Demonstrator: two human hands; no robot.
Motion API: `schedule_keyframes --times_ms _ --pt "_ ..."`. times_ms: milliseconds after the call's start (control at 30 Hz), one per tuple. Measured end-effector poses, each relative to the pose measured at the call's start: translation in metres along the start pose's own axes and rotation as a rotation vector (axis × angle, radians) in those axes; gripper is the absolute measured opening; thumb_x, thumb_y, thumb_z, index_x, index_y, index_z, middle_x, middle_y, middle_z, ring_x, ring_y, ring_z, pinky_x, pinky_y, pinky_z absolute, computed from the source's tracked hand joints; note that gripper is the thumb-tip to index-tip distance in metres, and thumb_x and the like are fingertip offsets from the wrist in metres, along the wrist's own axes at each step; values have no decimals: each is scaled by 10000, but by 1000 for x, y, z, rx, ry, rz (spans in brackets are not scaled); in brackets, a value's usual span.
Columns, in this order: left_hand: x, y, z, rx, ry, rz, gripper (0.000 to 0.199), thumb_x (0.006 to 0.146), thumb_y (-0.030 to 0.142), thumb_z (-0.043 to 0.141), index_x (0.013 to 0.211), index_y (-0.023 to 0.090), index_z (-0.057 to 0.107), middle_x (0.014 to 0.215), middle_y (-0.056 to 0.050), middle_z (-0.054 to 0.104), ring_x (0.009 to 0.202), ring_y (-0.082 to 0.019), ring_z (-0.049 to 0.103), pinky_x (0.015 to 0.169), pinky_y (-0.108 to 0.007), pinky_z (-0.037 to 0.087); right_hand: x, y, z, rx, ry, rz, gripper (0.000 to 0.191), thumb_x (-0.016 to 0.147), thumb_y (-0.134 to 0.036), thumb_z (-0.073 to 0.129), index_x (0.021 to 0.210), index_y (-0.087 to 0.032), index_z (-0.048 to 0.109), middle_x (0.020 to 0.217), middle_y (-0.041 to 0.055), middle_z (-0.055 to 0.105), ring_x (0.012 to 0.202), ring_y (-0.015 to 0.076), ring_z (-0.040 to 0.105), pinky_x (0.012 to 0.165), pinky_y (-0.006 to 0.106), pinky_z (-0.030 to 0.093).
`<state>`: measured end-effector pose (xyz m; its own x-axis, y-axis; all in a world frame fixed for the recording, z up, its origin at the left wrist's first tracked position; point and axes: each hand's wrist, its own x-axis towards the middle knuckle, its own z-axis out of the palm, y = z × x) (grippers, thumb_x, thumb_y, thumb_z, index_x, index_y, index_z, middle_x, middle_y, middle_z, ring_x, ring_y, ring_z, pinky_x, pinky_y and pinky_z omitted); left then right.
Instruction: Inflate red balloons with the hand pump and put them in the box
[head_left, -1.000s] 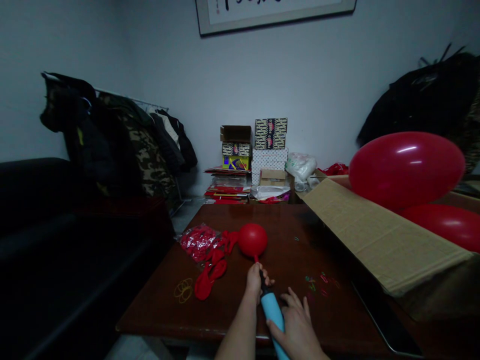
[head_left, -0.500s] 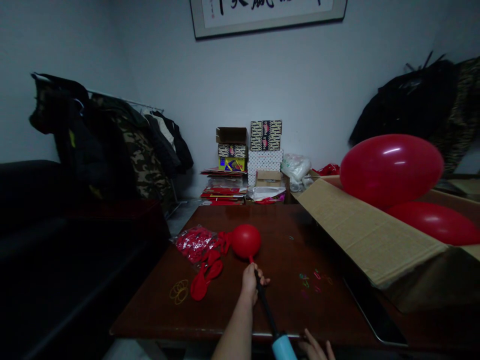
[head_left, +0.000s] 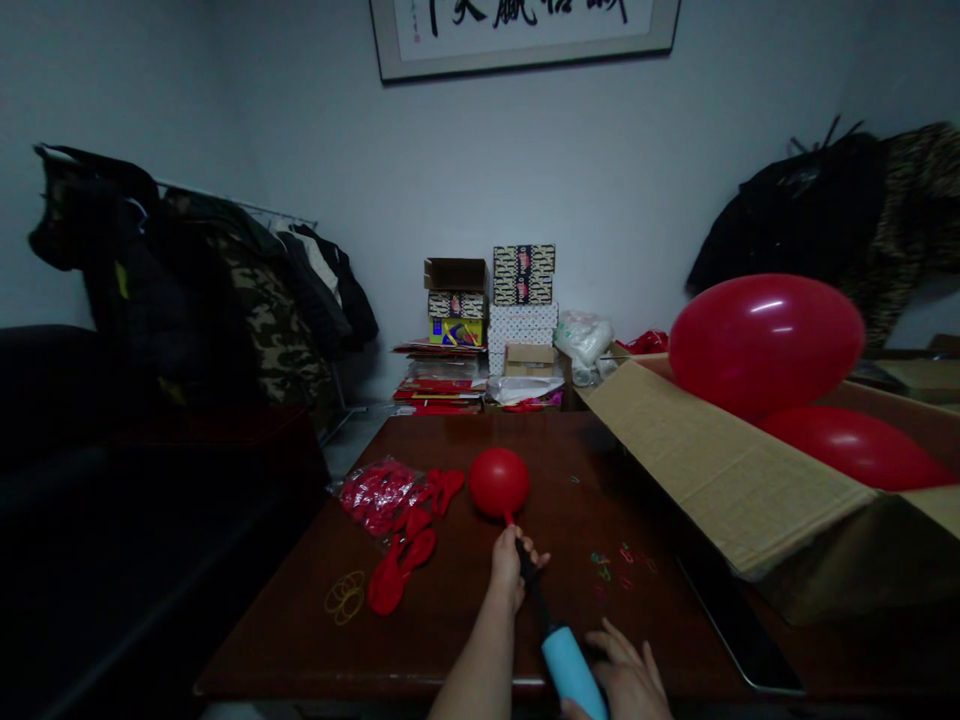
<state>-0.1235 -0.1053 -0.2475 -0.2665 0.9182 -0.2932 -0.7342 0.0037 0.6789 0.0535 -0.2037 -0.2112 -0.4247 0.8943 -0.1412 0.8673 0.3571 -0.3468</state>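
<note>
A partly inflated, round red balloon (head_left: 499, 482) sits at the tip of a hand pump with a black rod and a light blue barrel (head_left: 571, 668). My left hand (head_left: 511, 568) is closed around the balloon's neck and the pump's black end. At the barrel my right hand (head_left: 628, 672) has its thumb on the near side and its other fingers stretched out past it; its lower part is cut off by the frame. Flat red balloons (head_left: 401, 568) lie to the left, beside a clear bag of more balloons (head_left: 381, 492).
Yellow rubber bands (head_left: 345, 598) lie at the left of the brown table (head_left: 285, 650). Small coloured bands (head_left: 611, 567) and a dark phone-like slab (head_left: 739, 625) are to the right. An open cardboard box (head_left: 720, 465) holds large inflated red balloons (head_left: 766, 345).
The blue barrel has slid up toward my left hand, leaving less black rod showing. My right hand has come up with it. The view has shifted slightly.
</note>
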Motion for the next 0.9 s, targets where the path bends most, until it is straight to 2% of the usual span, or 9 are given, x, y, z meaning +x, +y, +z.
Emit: schedule_keyframes --times_ms 133,333,500,700,833,900 --pt "0 -6 -5 11 -3 -10 313 745 456 566 697 213 374 484 76 474 386 -77 442 672 -368 505 21 -20 -9 52 94 -7 418 717 -498 464 912 -191 671 1298 99 487 1306 310 266 1064 536 39" --pt "7 -1 -10 61 20 51 306 748 454 549 679 211 377 446 95 442 320 -55 365 676 -409 513 39 -28 11 21 152 -7 442 712 -484 472 964 -170 653 1311 109 474 1327 303 219 1073 516 11" --pt "8 -2 -9 53 7 81 275 721 436 573 721 202 429 447 99 439 322 -60 388 692 -428 513 37 -26 25 23 161 0 482 716 -454 480 1078 -163 607 1373 102 406 1343 284 185 1079 506 44" --pt "4 -3 -6 75 15 82 290 722 442 564 696 206 397 444 104 434 313 -57 377 657 -419 517 32 -31 30 21 200 15 467 765 -421 436 1096 -133 596 1321 111 469 1339 274 202 1087 495 47" --pt "4 -4 -4 80 48 79 312 744 475 536 695 211 379 431 109 420 306 -57 363 634 -413 518 21 -18 33 -10 138 -20 511 743 -449 474 1112 -112 585 1324 131 462 1330 300 218 1083 507 97" --pt "5 -4 -4 70 64 77 330 746 497 535 696 212 375 430 111 417 304 -56 360 642 -416 519 10 -6 41 -54 136 -34 449 731 -412 501 1067 -135 612 1304 117 489 1314 307 258 1077 515 138"
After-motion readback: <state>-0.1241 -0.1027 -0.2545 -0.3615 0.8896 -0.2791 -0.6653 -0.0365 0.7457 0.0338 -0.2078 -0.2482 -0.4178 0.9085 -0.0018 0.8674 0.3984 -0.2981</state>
